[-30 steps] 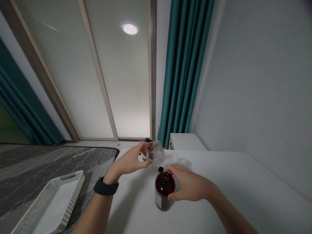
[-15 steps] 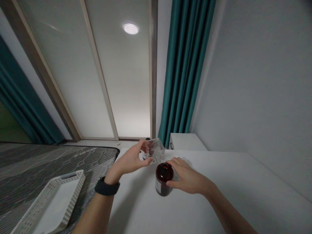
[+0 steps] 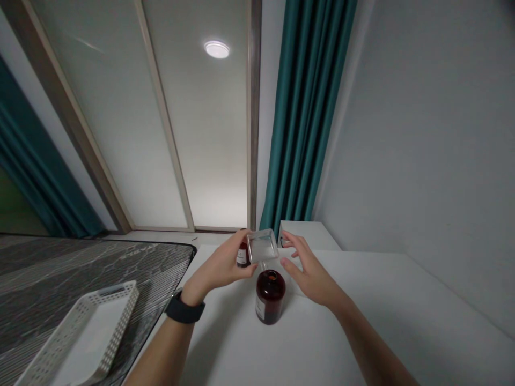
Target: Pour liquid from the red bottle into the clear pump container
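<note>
A clear square container [image 3: 263,246] is gripped between the thumb and fingers of my left hand [image 3: 226,264], raised just behind and above a brown bottle. I cannot tell whether its base or an open side faces me. A narrow clear part shows at its lower edge, near the bottle's mouth. That brown bottle [image 3: 270,300], with a pale label and an uncapped neck, stands upright on the white table [image 3: 317,338]. My right hand [image 3: 308,271] is open to the right of the container, fingers apart and holding nothing. Behind my left fingers, a second brown bottle [image 3: 242,256] is partly hidden.
To the left, a white perforated basket [image 3: 90,332] sits on a dark grey patterned surface [image 3: 153,268]. Beyond the table are a white cabinet [image 3: 308,233], a teal curtain [image 3: 308,118] and frosted sliding doors [image 3: 217,150]. A wall [image 3: 422,150] borders the right side.
My right hand has let go of the brown bottle and moved up beside the clear container. The left hand has shifted slightly right and turned the container.
</note>
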Tool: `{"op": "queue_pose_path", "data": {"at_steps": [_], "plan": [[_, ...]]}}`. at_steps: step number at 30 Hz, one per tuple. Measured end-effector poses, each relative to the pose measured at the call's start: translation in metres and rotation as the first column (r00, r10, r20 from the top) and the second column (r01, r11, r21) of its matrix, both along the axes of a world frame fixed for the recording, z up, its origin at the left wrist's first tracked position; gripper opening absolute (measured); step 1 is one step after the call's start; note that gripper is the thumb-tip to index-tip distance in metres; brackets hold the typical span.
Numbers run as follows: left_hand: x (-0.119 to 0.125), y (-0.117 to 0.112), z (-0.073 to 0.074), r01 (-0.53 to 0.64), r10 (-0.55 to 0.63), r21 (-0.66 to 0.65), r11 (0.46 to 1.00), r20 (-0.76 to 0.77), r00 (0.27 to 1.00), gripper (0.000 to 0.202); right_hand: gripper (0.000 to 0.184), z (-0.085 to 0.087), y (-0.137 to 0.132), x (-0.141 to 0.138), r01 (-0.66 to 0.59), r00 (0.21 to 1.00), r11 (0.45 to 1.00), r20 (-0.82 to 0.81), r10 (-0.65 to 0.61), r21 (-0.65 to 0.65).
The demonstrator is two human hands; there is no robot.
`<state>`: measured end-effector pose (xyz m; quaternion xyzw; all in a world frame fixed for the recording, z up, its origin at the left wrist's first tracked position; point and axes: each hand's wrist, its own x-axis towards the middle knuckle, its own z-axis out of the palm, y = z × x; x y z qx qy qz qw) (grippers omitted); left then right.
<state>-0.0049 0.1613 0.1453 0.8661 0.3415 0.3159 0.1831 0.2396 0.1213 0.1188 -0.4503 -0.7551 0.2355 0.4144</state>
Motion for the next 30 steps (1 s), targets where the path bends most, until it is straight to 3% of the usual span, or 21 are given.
{"op": "queue_pose_path", "data": {"at_steps": [6, 15, 22, 30], "plan": [[0.002, 0.0, -0.005, 0.003, -0.002, 0.033, 0.999, -0.03, 1.0, 0.064, 0.062, -0.006, 0.015, -0.012, -0.075, 0.994, 0.994, -0.084, 0.068, -0.077], [0.005, -0.002, -0.007, 0.024, -0.024, 0.026, 0.999, 0.01, 1.0, 0.075, 0.068, -0.01, 0.01, -0.014, -0.114, 0.971, 0.987, -0.223, 0.087, -0.111], [0.009, 0.006, -0.019, 0.06, -0.061, 0.016, 0.998, 0.068, 0.996, 0.083, 0.071, -0.015, 0.013, -0.008, -0.125, 0.954, 0.983, -0.289, 0.081, -0.137], [0.009, -0.001, -0.014, 0.064, -0.056, -0.134, 0.989, 0.062, 0.996, 0.079, 0.069, -0.016, 0.01, -0.005, -0.169, 0.929, 0.972, -0.357, 0.101, -0.164]]}}
